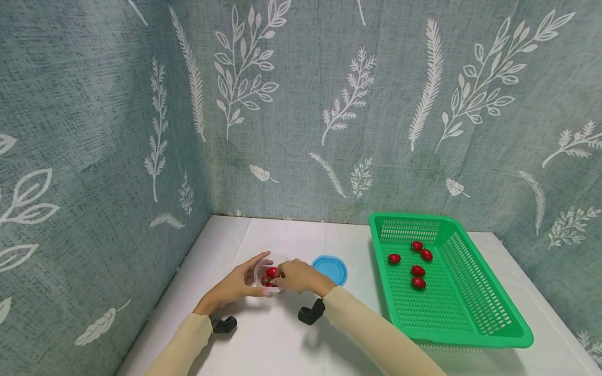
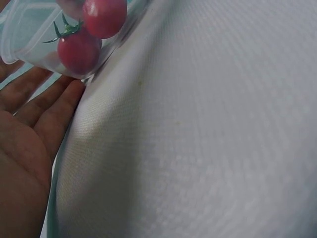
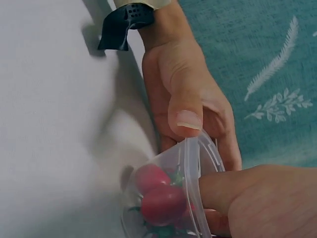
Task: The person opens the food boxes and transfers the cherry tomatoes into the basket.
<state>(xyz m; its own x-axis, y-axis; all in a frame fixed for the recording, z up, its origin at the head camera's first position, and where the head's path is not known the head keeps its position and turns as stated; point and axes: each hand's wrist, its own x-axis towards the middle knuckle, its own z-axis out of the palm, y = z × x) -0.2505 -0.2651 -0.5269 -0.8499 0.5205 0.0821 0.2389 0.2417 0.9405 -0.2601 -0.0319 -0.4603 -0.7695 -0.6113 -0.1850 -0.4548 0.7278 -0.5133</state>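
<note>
A small clear plastic container (image 1: 269,275) stands on the white table, with cherry tomatoes (image 3: 162,204) inside it. My left hand (image 1: 235,284) cups it from the left, its thumb (image 3: 187,115) on the rim and its palm (image 2: 22,148) beside the wall. My right hand (image 1: 297,277) comes in from the right. Its fingertips are at the container's mouth and pinch a red cherry tomato (image 1: 271,271) just inside the rim. In the left wrist view two tomatoes (image 2: 79,49) show through the container (image 2: 29,39).
A blue lid (image 1: 330,269) lies just right of my hands. Further right stands a green perforated basket (image 1: 470,318) holding several cherry tomatoes (image 1: 417,271). Leaf-patterned fabric walls close the table at the back and left.
</note>
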